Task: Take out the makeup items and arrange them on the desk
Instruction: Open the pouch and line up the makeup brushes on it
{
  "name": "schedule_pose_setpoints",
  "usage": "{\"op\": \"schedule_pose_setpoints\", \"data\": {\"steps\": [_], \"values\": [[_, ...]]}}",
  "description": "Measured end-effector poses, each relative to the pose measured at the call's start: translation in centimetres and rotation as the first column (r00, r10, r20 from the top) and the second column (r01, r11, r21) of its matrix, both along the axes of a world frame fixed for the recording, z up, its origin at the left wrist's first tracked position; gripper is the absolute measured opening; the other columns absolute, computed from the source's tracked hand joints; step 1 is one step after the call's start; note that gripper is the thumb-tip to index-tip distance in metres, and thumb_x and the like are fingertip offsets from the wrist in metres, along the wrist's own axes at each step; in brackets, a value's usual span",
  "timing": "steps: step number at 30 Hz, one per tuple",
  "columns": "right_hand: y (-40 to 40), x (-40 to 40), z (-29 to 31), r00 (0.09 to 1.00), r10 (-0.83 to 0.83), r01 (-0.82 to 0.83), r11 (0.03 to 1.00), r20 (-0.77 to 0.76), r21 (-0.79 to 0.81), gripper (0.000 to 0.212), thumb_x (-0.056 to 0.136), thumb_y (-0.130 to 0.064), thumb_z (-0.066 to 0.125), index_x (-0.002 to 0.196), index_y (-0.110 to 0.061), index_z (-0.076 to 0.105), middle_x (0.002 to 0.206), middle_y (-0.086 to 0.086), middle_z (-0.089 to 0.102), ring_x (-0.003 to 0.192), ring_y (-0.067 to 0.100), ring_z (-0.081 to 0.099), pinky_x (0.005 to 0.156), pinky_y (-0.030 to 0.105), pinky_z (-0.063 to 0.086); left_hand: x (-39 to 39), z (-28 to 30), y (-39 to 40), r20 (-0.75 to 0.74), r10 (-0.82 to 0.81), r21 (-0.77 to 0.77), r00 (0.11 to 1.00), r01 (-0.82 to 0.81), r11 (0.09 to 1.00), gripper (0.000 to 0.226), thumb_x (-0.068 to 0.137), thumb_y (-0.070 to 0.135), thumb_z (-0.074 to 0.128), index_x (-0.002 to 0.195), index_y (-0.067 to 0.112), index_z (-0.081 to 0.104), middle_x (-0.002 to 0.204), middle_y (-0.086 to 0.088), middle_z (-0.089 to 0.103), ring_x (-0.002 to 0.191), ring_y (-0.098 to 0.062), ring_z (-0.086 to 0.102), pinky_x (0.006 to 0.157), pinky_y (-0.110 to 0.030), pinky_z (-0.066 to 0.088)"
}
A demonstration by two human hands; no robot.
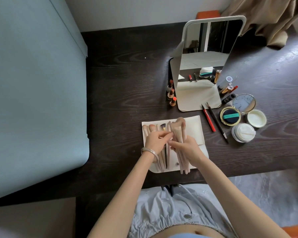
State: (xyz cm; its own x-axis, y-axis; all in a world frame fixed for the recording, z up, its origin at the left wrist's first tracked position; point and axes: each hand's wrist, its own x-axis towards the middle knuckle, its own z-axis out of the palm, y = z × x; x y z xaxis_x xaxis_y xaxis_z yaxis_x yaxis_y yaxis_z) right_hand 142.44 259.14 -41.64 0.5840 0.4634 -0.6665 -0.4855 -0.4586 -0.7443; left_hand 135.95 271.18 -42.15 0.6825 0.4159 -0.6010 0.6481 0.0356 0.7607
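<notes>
- Looking down, we see the dark wood bench (120, 79), and we place everything else relative to the standing mirror (208, 54) at its back.
- In front of the mirror and slightly left lies the open cream brush pouch (195, 125), with pink brushes (163, 160) lying on it.
- Our right hand (186, 148), over the pouch, has its fingers curled round a bundle of pink brushes (179, 129).
- Our left hand (156, 140), beside it, pinches the tip of a brush between thumb and fingers; a bangle (150, 153) circles that wrist.
- Right of the mirror's base sit an open compact (230, 115), two round jars (256, 118) and two pencils (212, 121).
- Left of the base stand three lipsticks (171, 94).
</notes>
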Motion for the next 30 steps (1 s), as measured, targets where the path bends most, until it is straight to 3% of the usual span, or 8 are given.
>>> {"op": "schedule_pose_setpoints", "data": {"steps": [1,3,10,15,19,22,25,30], "values": [[-0.3,0.0,0.3,0.999,0.030,-0.028,0.998,-0.037,0.054,0.007,0.082,-0.009,0.069,0.089,-0.006,0.069,0.072,0.004,0.067,0.068,0.012,0.063,0.069,0.025,0.053,0.2,0.2,-0.2,-0.006,0.021,-0.123,1.000,-0.022,0.992,0.028,0.089,0.026,0.060,0.113,0.012,0.066,0.100,-0.005,0.069,0.093,-0.020,0.066,0.083,-0.030,0.055],[-0.8,0.0,0.5,0.995,0.044,-0.035,0.994,-0.087,0.105,0.009,0.085,-0.008,0.066,0.093,-0.007,0.069,0.074,0.004,0.068,0.069,0.010,0.063,0.071,0.025,0.054,0.6,0.2,-0.6,-0.015,0.050,-0.193,0.999,-0.052,0.980,0.027,0.087,0.023,0.063,0.108,0.007,0.067,0.098,-0.011,0.070,0.089,-0.024,0.069,0.082,-0.036,0.058],[-2.3,-0.3,0.0,0.955,-0.290,0.292,0.955,-0.059,0.043,0.006,0.085,-0.002,0.064,0.086,0.003,0.062,0.068,0.008,0.061,0.066,0.016,0.059,0.062,0.022,0.052,0.9,0.1,-0.4,-0.024,0.125,-0.203,0.992,-0.127,0.971,0.015,0.086,0.018,0.066,0.095,0.007,0.068,0.082,-0.002,0.066,0.072,-0.006,0.064,0.064,-0.014,0.055],[-2.0,-0.3,0.4,0.991,-0.118,0.119,0.993,0.062,-0.016,0.011,0.074,-0.010,0.077,0.074,-0.006,0.067,0.061,0.002,0.059,0.055,0.010,0.053,0.058,0.023,0.047,1.4,0.4,-1.0,-0.020,0.116,-0.184,0.993,-0.118,0.976,0.027,0.084,0.016,0.068,0.108,0.003,0.067,0.083,-0.002,0.066,0.071,-0.007,0.064,0.063,-0.014,0.056],[-1.4,-0.1,-0.5,0.983,-0.143,0.156,0.981,0.115,-0.113,0.018,0.069,-0.013,0.080,0.068,-0.006,0.064,0.059,0.005,0.058,0.056,0.015,0.053,0.060,0.031,0.046,1.7,0.9,-1.2,0.003,0.103,-0.165,0.995,-0.101,0.981,0.027,0.085,0.010,0.066,0.110,0.002,0.066,0.087,-0.005,0.067,0.072,-0.009,0.064,0.061,-0.011,0.054],[-0.8,0.1,-1.1,0.974,-0.165,0.195,0.959,0.155,-0.206,0.026,0.069,-0.017,0.080,0.077,0.002,0.064,0.061,0.006,0.059,0.055,0.015,0.056,0.056,0.026,0.046,1.4,0.4,-0.9,-0.008,0.118,-0.095,0.993,-0.118,0.988,0.023,0.089,0.010,0.061,0.111,0.004,0.066,0.078,0.002,0.062,0.070,-0.006,0.061,0.064,-0.014,0.055],[-0.1,0.1,-1.7,0.964,-0.184,0.237,0.922,0.192,-0.306,0.027,0.070,-0.019,0.080,0.070,-0.004,0.058,0.062,0.005,0.057,0.058,0.017,0.054,0.051,0.024,0.041,0.8,0.0,-0.6,-0.043,0.124,-0.083,0.991,-0.128,0.988,0.021,0.093,0.003,0.051,0.108,0.000,0.065,0.074,0.000,0.060,0.064,-0.005,0.058,0.054,-0.009,0.052],[0.2,-0.1,-2.3,0.970,-0.148,0.209,0.910,0.190,-0.358,0.030,0.070,-0.023,0.080,0.075,-0.004,0.058,0.066,0.004,0.057,0.060,0.016,0.054,0.050,0.024,0.037,-0.1,-0.7,-0.5,-0.060,0.109,-0.054,0.992,-0.112,0.992,0.024,0.094,0.001,0.048,0.110,0.003,0.066,0.087,-0.007,0.064,0.066,-0.005,0.060,0.055,-0.009,0.052]]}}
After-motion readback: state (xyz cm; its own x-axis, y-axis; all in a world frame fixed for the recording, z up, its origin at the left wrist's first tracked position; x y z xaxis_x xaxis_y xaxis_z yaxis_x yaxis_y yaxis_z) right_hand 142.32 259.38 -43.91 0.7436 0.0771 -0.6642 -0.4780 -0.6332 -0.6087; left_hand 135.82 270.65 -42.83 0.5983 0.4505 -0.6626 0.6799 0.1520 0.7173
